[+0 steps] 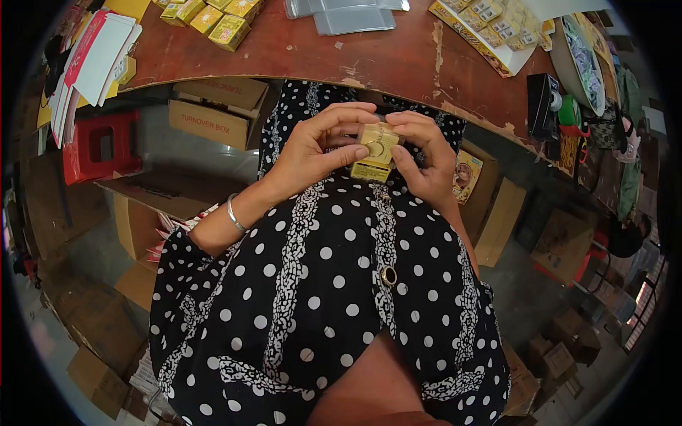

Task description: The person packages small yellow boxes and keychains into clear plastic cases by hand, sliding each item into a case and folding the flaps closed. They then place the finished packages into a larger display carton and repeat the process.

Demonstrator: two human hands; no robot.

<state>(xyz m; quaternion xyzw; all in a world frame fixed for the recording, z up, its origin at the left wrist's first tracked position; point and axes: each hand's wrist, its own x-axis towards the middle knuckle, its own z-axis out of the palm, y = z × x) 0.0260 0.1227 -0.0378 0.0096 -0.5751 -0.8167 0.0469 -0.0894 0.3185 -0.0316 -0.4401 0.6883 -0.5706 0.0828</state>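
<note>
Between both hands, in front of my lap, is a small yellow box [371,170]. It has printed text on its lower face and a clear, shiny covering over its upper part. A thin round ring outline [375,148] shows on its front. My left hand [316,145] grips the box from the left, thumb on the front and fingers along the top edge. From the other side my right hand [430,160] closes on it, fingers over the top corner and thumb at the right edge.
The red-brown worktable [284,50] carries several yellow boxes [229,32], clear plastic trays [352,18] and a display carton [494,28] filled with small boxes. Below stand a cardboard turnover box [209,122], a red stool [99,145] and an open carton [497,220]. Green tape [568,111] lies at the right.
</note>
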